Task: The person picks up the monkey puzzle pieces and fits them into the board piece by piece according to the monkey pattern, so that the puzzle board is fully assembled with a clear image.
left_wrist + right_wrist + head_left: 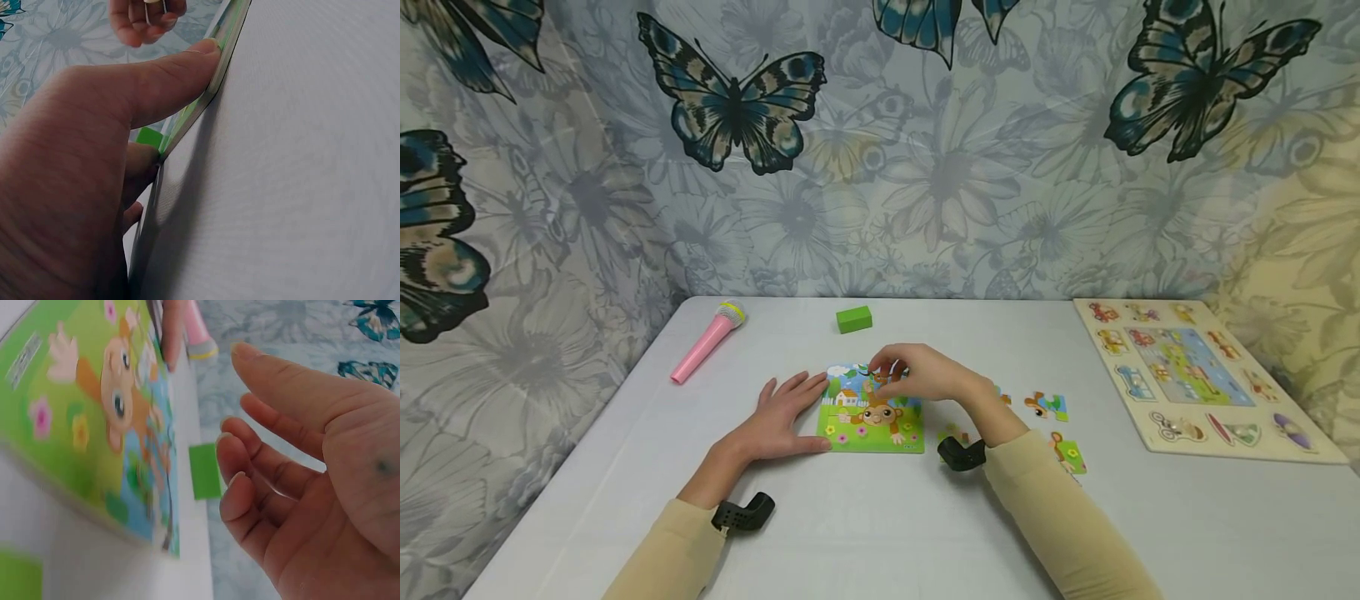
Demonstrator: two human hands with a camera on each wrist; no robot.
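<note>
We see a floral cloth backdrop [955, 192] printed with large blue-and-black butterflies rising beyond both hands, and below it a white table [820, 533] stretching out under them. Well to the right of the right hand lies a pale picture board [1262, 417] with a central scene and small figures around it.

Between the hands we find the monkey puzzle [872, 444], lying flat, its meadow, house and monkey largely visible. Our left hand [782, 425] has its fingers straight and spread along the puzzle's left side, the thumb resting on the near corner. Our right hand [928, 373] hovers over the puzzle's far right part, fingers loosely bent, gripping nothing that we can see.

Beyond the left hand, to its left, lies a pink microphone [703, 350] with a grey head and yellow band. Black wrist devices [748, 512] sit behind each hand. A green block [853, 320] stands beyond the hands. Loose puzzle pieces [1047, 406] lie right of the right hand, some partly behind its forearm. Near one puzzle corner, a pale strip [24, 359] bears dark marks we cannot read.
</note>
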